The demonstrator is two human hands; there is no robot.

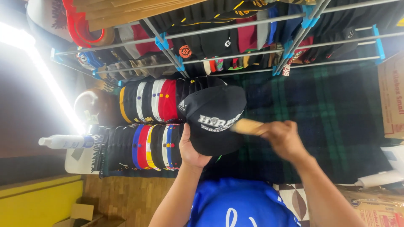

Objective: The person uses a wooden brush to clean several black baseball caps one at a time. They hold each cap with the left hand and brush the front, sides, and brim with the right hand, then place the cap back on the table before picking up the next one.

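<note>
The left hand grips the black cap from beneath, fingers closed on the edge nearest the body; the cap sits at centre, crown facing the camera, its long axis running from 7 o'clock toward 1 o'clock. The right hand is clamped on a wooden brush handle — blurred — lying at 3 o'clock of the cap, handle pointing back toward 9 o'clock onto the front panel. The hands are apart; the left is the nearer to the cap. Stacked caps lie at 9 o'clock on a plaid cloth — a rack stands at 12.
</note>
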